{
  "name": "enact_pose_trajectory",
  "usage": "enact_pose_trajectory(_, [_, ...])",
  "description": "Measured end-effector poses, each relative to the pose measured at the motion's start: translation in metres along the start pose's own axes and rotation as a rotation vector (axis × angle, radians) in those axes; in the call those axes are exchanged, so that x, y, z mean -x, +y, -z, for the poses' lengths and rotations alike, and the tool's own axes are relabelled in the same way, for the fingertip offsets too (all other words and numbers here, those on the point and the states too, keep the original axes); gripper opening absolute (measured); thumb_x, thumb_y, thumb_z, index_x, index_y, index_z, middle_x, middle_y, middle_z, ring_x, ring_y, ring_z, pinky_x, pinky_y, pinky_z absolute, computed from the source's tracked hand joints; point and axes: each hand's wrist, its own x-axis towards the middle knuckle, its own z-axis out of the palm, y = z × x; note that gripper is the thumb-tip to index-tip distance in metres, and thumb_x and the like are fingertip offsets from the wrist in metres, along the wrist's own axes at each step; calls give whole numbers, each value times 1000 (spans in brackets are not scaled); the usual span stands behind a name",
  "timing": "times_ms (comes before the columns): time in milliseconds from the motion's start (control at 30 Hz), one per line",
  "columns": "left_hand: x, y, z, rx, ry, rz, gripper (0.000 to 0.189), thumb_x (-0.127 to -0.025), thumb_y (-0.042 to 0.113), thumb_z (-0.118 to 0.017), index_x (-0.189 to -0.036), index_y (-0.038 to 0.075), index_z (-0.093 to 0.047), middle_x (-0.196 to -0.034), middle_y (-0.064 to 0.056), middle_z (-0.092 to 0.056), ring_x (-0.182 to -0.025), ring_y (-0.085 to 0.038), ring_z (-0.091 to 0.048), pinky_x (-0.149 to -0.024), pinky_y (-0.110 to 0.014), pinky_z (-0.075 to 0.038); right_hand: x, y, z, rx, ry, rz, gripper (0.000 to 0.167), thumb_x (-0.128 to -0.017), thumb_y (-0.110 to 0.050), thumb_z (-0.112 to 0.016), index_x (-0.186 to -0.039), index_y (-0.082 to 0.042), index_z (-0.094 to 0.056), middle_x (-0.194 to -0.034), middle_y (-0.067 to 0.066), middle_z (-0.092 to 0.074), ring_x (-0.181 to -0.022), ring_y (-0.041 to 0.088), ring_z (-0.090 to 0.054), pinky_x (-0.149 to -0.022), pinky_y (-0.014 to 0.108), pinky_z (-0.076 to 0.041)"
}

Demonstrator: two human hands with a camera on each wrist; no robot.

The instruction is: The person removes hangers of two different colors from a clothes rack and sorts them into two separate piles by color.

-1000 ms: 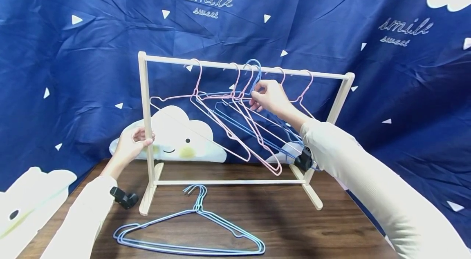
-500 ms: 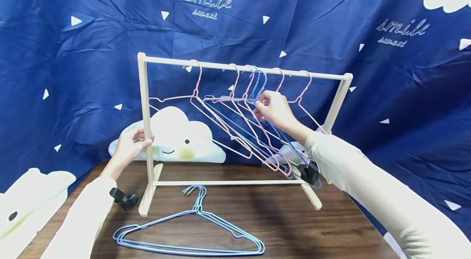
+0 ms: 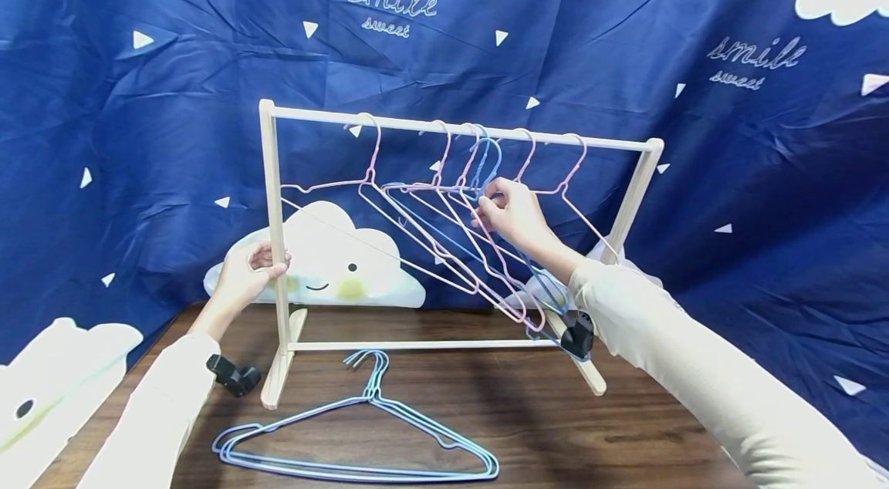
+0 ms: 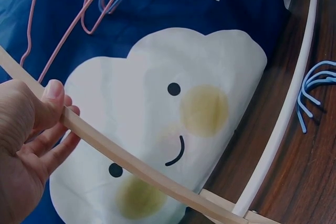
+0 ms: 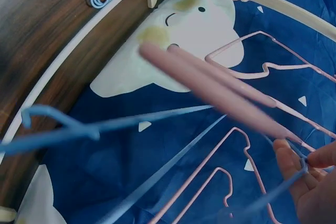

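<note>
My right hand [image 3: 515,215] pinches a blue wire hanger [image 3: 498,159] just below its hook, and the hook loops over the top bar of a wooden clothes rack [image 3: 312,116]. Another blue hook hangs right beside it. In the right wrist view, thumb and fingertips [image 5: 286,156] close on the blue wire near the neck. My left hand [image 3: 248,273] grips the rack's left post [image 4: 131,162], thumb in front and fingers behind. Several pink wire hangers [image 3: 373,157] hang along the bar on both sides of the blue ones, their lower parts overlapping.
A small stack of light blue hangers [image 3: 361,480] lies on the dark wooden table [image 3: 556,427] in front of the rack. The rack's lower rail [image 3: 430,345] runs low above the table. A blue cloud-print cloth [image 3: 208,49] hangs close behind.
My right hand has moved down and slightly right, lowering the blue hanger so its hook sits on the bar among the pink ones. My left hand stays on the post.
</note>
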Motion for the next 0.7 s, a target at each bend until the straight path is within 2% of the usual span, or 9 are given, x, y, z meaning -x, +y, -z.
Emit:
enact_pose_trajectory(133, [0,-1,0,16,-2,-11,35,-87,-13,-68,-120,-20,-60,-106,-37,-70,-79,15,-61,-71,-6,-51,-6,1,-5,-93,15,-13,17,-102,-5,-51,-106,9,-58,-97,28,-75,-91,39,-76,-77,35,-63])
enact_pose_trajectory(200, [0,0,0,19,-3,-12,35,-87,-13,-67,-121,-20,-60,-107,-37,-70,-80,14,-62,-71,-6,-51,-9,0,-7,-105,36,-10,17,-102,-5,-51,-106,9,-59,-97,28,-76,-90,38,-76,-78,37,-62])
enact_pose_trajectory(467, [0,-1,0,15,-13,-12,38,-88,-13,-66,-124,-20,-58,-109,-38,-69,-81,14,-62,-72,-6,-51,-23,-2,-19,-119,121,30,14,-100,-3,-53,-101,9,-60,-93,28,-76,-85,39,-76,-74,34,-63])
enact_pose_trajectory(700, [3,3,0,19,-15,-11,36,-88,-13,-67,-123,-20,-59,-111,-39,-68,-82,14,-61,-73,-6,-51,-23,-3,-29,-165,189,78,14,-101,-3,-53,-104,9,-59,-94,27,-76,-88,38,-76,-78,30,-62])
